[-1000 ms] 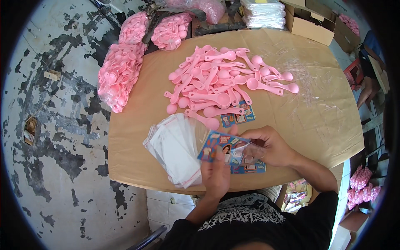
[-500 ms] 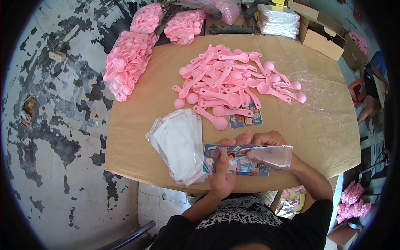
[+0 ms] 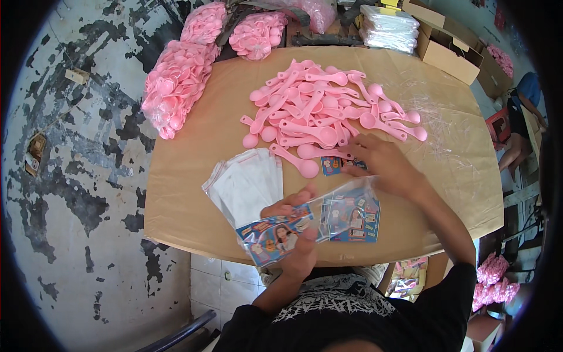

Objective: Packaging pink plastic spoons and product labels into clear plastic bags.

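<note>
My left hand [image 3: 299, 249] is closed on a clear plastic bag [image 3: 346, 193] with a blue printed card [image 3: 275, 237] inside. The bag tilts up to the right, its bare end reaching beneath my right wrist. My right hand [image 3: 381, 161] is over the near edge of a heap of pink spoons [image 3: 316, 105]. Its thumb and fingers are apart around the handle end of a pink spoon [image 3: 314, 151] lying at the front. Under that handle a blue card [image 3: 331, 165] is partly hidden. More blue cards [image 3: 366, 232] lie on the table below the bag.
A fanned stack of clear bags [image 3: 246, 182] lies left on the brown-covered table [image 3: 182, 205]. Filled bags of pink spoons [image 3: 179, 88] line the far left. Behind are stacked plastic packs [image 3: 390, 29] and a cardboard box [image 3: 448, 58]. Clear plastic strips [image 3: 440, 129] litter the right side.
My right hand has let go of the bag and moved up to the spoon heap. My left hand has shifted left and down with the bag, now tilted, uncovering the cards on the table.
</note>
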The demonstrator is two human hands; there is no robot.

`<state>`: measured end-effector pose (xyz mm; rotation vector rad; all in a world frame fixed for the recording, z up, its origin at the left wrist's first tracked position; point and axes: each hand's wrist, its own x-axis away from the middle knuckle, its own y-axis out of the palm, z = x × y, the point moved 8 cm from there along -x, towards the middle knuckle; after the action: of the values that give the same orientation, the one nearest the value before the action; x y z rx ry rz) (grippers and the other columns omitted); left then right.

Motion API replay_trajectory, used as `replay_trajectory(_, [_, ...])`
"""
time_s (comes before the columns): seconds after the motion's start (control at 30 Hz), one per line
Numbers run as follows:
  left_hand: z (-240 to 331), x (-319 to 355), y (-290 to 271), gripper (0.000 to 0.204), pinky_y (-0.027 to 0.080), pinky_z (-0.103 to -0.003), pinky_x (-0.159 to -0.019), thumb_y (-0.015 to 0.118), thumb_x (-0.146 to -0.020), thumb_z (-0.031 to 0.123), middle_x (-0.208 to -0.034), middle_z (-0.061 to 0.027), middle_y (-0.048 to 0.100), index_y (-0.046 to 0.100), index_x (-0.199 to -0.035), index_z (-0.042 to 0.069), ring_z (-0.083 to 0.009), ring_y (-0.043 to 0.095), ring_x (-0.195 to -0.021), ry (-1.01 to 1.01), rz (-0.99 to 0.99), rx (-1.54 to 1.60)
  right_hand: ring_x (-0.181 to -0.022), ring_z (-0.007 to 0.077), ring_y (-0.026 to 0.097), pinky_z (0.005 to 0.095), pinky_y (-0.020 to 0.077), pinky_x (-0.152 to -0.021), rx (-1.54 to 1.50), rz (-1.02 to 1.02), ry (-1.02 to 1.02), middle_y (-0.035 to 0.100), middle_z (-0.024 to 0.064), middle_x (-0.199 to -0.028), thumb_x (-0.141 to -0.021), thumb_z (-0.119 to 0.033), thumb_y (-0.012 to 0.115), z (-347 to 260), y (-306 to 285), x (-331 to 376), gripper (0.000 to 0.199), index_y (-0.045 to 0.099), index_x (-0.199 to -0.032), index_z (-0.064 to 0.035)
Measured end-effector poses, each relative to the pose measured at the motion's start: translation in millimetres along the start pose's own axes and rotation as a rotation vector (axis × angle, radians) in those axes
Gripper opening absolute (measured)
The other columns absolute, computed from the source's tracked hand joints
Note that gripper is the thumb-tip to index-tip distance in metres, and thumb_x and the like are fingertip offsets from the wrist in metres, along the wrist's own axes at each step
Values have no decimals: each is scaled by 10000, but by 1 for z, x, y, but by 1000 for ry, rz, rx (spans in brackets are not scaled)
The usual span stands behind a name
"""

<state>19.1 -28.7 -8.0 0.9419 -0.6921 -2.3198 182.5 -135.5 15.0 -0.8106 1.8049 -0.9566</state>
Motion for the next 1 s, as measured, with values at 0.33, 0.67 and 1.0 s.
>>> replay_trajectory(0.33, [33,-15,-20,433,330,-525,-1094,576,-896,110,-1324,-154,521,420,-1300,94,-359,443,-1296,124,40,-56,-714,228,593,352,480,-654,-270,21,268,598,104,-815,-897,-121,617,15,-20,13,131,610,-963,-8])
replay_trajectory(0.67, [38,-18,-26,459,363,-501,-1090,556,-907,78,-1346,-187,502,387,-1334,61,-365,443,-1300,137,24,74,-658,137,507,287,408,-599,-562,-140,224,505,51,-714,-894,-39,480,-18,-45,21,39,464,-927,-25])
replay_trajectory(1.0, [32,-17,-22,430,374,-512,-1083,612,-855,3,-1261,-181,569,437,-1240,84,-344,505,-1254,25,87,126,-597,154,503,303,371,-553,-806,-221,137,504,64,-705,-859,-40,480,-31,-49,26,75,505,-929,-35])
